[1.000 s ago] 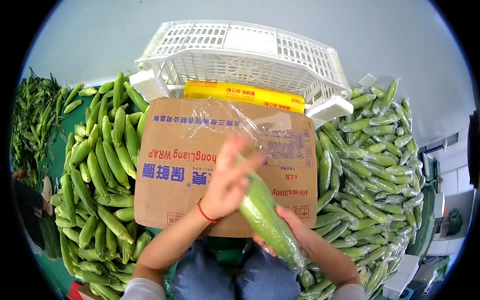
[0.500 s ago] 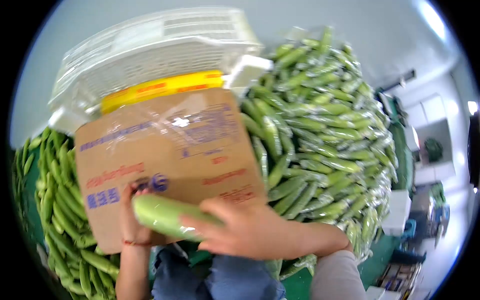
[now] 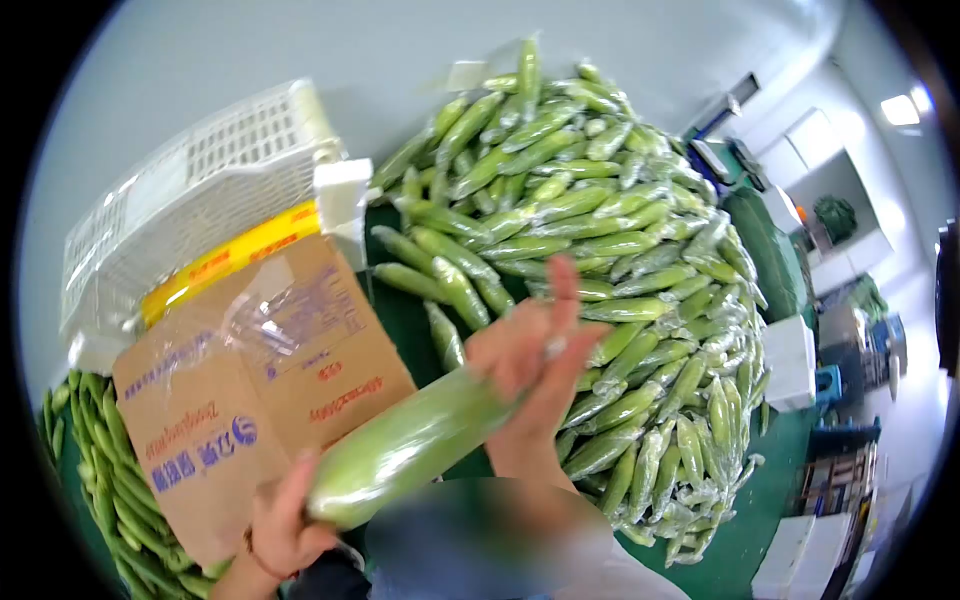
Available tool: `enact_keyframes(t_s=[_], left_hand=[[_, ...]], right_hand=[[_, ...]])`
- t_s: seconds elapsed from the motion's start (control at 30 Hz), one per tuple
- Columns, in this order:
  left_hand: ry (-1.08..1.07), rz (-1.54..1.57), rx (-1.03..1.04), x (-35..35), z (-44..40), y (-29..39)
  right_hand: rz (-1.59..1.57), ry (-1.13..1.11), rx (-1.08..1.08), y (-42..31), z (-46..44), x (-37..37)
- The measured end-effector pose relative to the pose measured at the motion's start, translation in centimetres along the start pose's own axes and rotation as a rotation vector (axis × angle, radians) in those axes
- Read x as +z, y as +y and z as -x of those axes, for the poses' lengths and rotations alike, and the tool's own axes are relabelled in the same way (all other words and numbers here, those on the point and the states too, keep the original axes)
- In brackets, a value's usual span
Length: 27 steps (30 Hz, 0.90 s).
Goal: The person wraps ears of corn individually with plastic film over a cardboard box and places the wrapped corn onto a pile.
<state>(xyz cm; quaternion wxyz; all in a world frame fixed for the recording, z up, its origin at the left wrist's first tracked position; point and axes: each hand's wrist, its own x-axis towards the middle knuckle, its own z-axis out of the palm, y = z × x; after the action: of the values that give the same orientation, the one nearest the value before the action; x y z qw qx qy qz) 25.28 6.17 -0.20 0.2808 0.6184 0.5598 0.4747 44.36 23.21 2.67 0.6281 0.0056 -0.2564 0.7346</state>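
Note:
A long pale green gourd (image 3: 405, 450), glossy with clear plastic film, slants across in front of my lap. My left hand (image 3: 285, 515), with a thin red band on its wrist, holds the lower left end. My right hand (image 3: 525, 365) is at the upper right end, closed around the tip and film there, with one finger pointing up. Behind the gourd lies a printed cardboard box (image 3: 215, 400). On the right is a big heap of film-wrapped gourds (image 3: 620, 270), close to my right hand.
A white plastic crate (image 3: 200, 165) with a yellow strip (image 3: 235, 255) stands behind the box. Unwrapped green gourds (image 3: 120, 480) are piled at the left. White boxes (image 3: 790, 365) and equipment stand farther right on the green floor (image 3: 740, 515).
My view has swung right, so the box and crate sit farther left. The gourd now tilts up to the right, and my right hand has moved to its far end.

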Motion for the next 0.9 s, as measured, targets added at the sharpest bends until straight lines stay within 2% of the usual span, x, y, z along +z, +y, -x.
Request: enact_keyframes(t_s=[0.03,0.07,0.1,0.13,0.17,0.2,0.23,0.27,0.3,0.33,0.37,0.4,0.47,0.57,0.63,0.7,0.77,0.83,0.87,0.9], left_hand=[[-0.241,-0.158,0.102,-0.7,-3.0,1.8],[-0.189,-0.279,0.139,1.8,-4.1,1.1],[-0.34,-0.415,-0.061,3.2,-5.9,2.8],[-0.156,-0.536,0.203,5.2,-7.8,2.3],[-0.239,-0.546,0.195,6.6,-8.1,1.3],[-0.39,-0.54,0.25,6.3,-8.0,1.2],[-0.252,-0.488,0.474,6.2,-7.3,-0.4],[-0.205,-0.517,0.463,5.0,-5.8,-1.1],[-0.164,-0.549,0.473,3.6,-4.7,-1.9],[-0.129,-0.59,0.348,2.1,-3.2,-3.2],[-0.094,-0.626,0.219,0.2,-1.3,-4.6],[-0.055,-0.737,0.139,-2.2,0.5,-5.6],[0.103,-0.908,-0.024,-6.4,4.1,-8.3],[0.398,-1.006,-0.322,-12.0,6.6,-11.3],[0.518,-0.894,-0.345,-15.1,6.0,-14.0],[0.393,-0.984,-0.292,-18.0,3.9,-15.7],[0.344,-0.966,-0.232,-19.6,2.1,-19.2],[0.206,-0.897,-0.028,-21.0,1.7,-19.3],[0.289,-0.853,-0.011,-21.4,2.3,-18.9],[0.362,-0.797,0.015,-21.5,3.3,-18.1]], right_hand=[[0.025,0.008,-0.145,0.8,0.4,-0.4],[0.143,0.121,-0.017,2.2,2.3,0.2],[0.254,0.214,0.121,3.8,5.2,0.7],[0.382,0.259,0.276,3.5,7.4,-0.7],[0.524,0.291,0.427,1.8,8.4,-3.4],[0.567,0.346,0.476,-1.2,7.3,-6.5],[0.607,0.4,0.527,-4.3,6.0,-9.6],[0.48,0.864,0.357,-5.8,2.8,-10.1],[0.554,0.673,0.323,-10.5,0.2,-15.9],[0.603,0.5,0.193,-15.0,-3.6,-21.2],[0.519,0.475,0.135,-19.9,-8.1,-25.7],[0.541,0.597,-0.094,-22.4,-11.6,-26.1],[1.263,0.461,-0.029,-20.4,-12.9,-24.7],[1.417,0.032,0.377,-3.6,-7.2,-13.6],[1.566,-0.663,0.576,5.9,-1.6,-6.8],[1.869,-1.151,-0.014,12.5,-1.7,-7.2],[1.782,-0.946,0.015,16.7,-3.7,-8.4],[1.565,-0.848,0.165,18.7,-3.0,-7.6],[1.772,-0.765,0.377,17.4,-2.7,-8.2],[1.628,-0.633,0.375,16.1,-1.9,-9.6]])
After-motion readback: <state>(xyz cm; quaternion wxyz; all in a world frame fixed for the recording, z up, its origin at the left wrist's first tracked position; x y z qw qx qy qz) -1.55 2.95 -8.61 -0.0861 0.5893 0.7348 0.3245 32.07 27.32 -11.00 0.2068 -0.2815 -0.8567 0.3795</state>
